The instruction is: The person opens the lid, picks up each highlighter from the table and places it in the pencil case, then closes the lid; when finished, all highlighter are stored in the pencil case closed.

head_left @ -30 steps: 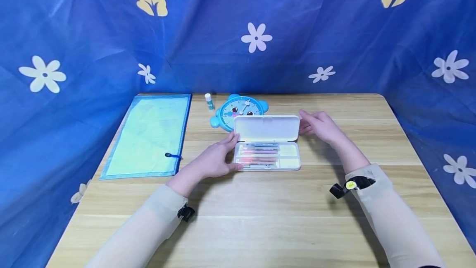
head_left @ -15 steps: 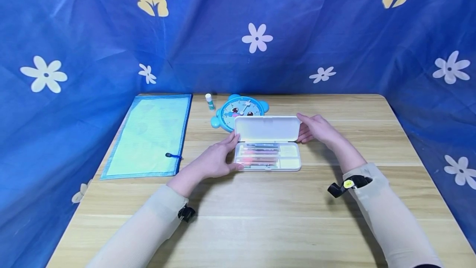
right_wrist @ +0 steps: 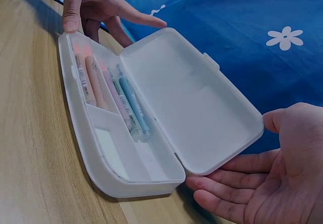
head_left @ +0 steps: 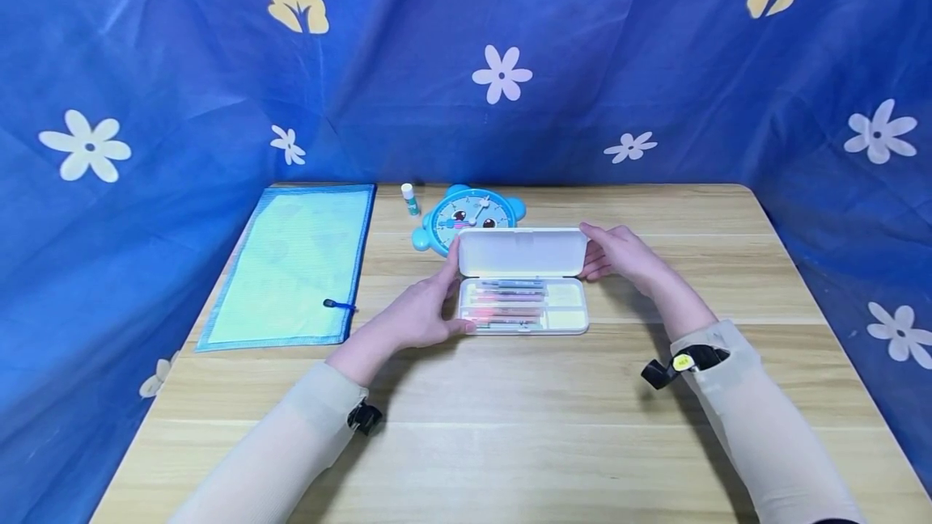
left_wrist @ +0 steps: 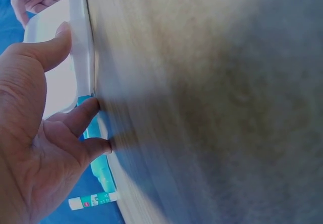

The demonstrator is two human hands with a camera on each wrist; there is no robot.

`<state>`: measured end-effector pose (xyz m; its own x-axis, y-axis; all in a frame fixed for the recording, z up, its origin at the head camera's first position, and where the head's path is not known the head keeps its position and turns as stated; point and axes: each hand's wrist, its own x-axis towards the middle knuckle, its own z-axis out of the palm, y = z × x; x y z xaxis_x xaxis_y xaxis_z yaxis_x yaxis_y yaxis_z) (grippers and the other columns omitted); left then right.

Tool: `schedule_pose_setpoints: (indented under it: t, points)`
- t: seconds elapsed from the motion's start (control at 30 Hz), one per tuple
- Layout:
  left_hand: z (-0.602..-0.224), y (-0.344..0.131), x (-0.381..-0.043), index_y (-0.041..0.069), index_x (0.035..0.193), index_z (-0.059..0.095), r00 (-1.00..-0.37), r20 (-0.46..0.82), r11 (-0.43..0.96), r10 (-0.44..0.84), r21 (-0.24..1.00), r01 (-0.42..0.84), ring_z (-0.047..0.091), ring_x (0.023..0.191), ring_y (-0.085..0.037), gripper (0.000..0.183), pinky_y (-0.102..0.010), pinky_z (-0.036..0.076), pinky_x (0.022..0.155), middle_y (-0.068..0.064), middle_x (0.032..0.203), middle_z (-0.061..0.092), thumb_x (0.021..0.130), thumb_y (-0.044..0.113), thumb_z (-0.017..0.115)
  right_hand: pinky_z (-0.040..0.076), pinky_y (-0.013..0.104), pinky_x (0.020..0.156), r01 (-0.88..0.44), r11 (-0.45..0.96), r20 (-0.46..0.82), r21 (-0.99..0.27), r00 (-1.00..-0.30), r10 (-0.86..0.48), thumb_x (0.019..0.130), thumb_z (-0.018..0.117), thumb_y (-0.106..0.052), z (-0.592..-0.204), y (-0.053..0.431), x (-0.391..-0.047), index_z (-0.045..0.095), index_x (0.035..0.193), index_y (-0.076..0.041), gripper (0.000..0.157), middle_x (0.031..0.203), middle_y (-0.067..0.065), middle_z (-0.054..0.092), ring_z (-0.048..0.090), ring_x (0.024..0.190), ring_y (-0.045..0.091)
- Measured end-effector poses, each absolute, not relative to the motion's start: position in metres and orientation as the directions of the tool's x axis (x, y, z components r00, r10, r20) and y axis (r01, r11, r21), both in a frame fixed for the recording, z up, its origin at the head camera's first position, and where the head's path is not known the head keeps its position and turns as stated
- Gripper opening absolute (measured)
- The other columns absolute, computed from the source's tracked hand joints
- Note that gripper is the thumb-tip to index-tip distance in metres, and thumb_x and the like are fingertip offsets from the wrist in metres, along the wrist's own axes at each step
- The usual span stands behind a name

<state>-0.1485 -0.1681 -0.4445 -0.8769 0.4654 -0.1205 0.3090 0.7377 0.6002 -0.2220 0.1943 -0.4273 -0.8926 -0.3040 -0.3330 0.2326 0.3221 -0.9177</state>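
Observation:
A white plastic pencil case [right_wrist: 189, 98] lies with its lid raised in the middle of the table. Several pastel highlighter pens [head_left: 507, 297] fill its left part. My left hand [head_left: 418, 314] grips the case's left end, thumb on the front corner and index finger up at the lid's corner. At the other end my right hand [head_left: 628, 257] touches the lid's right edge. In the right wrist view its thumb meets the lid's corner, while its loosely extended fingers [right_wrist: 232, 183] lie along the lid near the hinge.
Behind the case sits a blue toy clock [head_left: 453, 221], partly hidden by the lid. A glue stick [head_left: 411, 200] stands left of it. A light-blue mesh zipper pouch [head_left: 291, 265] lies at the table's left. Blue flowered cloth [head_left: 408, 87] hangs around the back and sides.
My right hand has moved slightly left to the lid's edge. My left index finger has risen from beside the hinge to the lid's upper left corner. The case has stayed in place.

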Motion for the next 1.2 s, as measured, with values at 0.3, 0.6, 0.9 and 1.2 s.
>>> schedule_pose_setpoints:
  t: [0.3,0.6,0.9,1.2]
  points:
    - [-0.446,-0.168,-0.148,0.016,0.167,-0.017,-0.883,-0.136,0.761,0.449,0.575,0.299,0.047,0.145,-0.03,0.138,-0.044,0.027,0.125,-0.017,0.158,0.047,0.085,0.041,0.091,0.063,0.041,0.087,0.213,0.303,-0.309,-0.929,-0.896,-0.319,0.113,0.047,-0.04,-0.426,0.195,-0.217,0.065,0.12,0.02,0.063,0.1,0.022,0.074,0.073,0.086,0.026]
    - [-0.449,-0.169,-0.148,0.011,0.168,-0.008,-0.888,-0.08,0.723,0.452,0.616,0.313,0.052,0.141,-0.027,0.137,-0.039,0.028,0.124,-0.016,0.163,0.036,0.081,0.037,0.095,0.061,0.045,0.094,0.148,0.27,-0.242,-0.952,-0.902,-0.357,0.113,0.045,-0.031,-0.427,0.197,-0.209,0.063,0.125,0.021,0.057,0.11,0.031,0.072,0.072,0.095,0.033]
    - [-0.451,-0.171,-0.147,0.003,0.168,0.011,-0.894,-0.045,0.714,0.445,0.62,0.324,0.048,0.144,-0.027,0.128,-0.043,0.023,0.127,-0.015,0.153,0.05,0.08,0.04,0.095,0.058,0.048,0.1,0.076,0.231,-0.162,-0.97,-0.909,-0.383,0.111,0.046,-0.02,-0.431,0.2,-0.2,0.063,0.122,0.023,0.047,0.111,0.031,0.072,0.071,0.101,0.035]
    - [-0.451,-0.171,-0.145,0.002,0.167,0.023,-0.896,-0.026,0.705,0.443,0.628,0.331,0.046,0.146,-0.03,0.118,-0.044,0.025,0.126,-0.016,0.15,0.055,0.08,0.038,0.095,0.052,0.053,0.107,0.013,0.239,-0.112,-0.971,-0.907,-0.406,0.11,0.047,-0.017,-0.434,0.203,-0.192,0.062,0.126,0.023,0.046,0.122,0.034,0.069,0.067,0.115,0.044]
